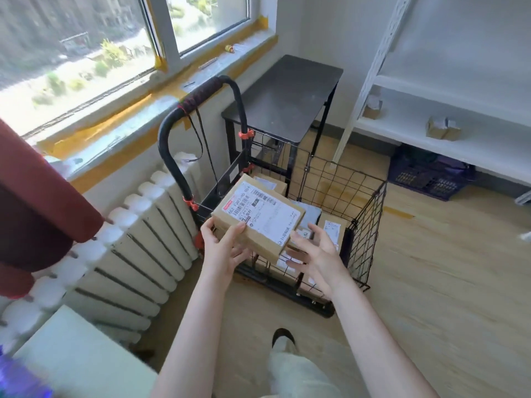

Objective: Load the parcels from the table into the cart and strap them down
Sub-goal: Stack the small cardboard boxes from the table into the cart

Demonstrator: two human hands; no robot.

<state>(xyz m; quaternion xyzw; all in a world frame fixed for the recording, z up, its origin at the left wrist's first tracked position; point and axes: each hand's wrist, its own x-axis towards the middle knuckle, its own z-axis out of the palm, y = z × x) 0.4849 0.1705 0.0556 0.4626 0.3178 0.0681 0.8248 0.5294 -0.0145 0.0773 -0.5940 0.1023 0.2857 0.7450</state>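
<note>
A flat brown cardboard parcel [258, 216] with a white shipping label hangs tilted over the near left part of the black wire cart [365, 214]. My left hand [222, 245] grips its near left corner, thumb on top and fingers underneath. My right hand [314, 251] is at the parcel's near right corner with fingers spread and relaxed, touching its edge. Several other labelled parcels [330, 228] lie inside the cart. The cart's black handle [201, 96] carries a wound dark cord with a strand hanging down.
A white radiator [129, 245] runs along the wall at left under the window sill. A black side table [287, 90] stands behind the cart. White shelving [431, 130] at right holds small boxes, with a purple crate [428, 176] below. A pale table corner [77, 357] is at bottom left.
</note>
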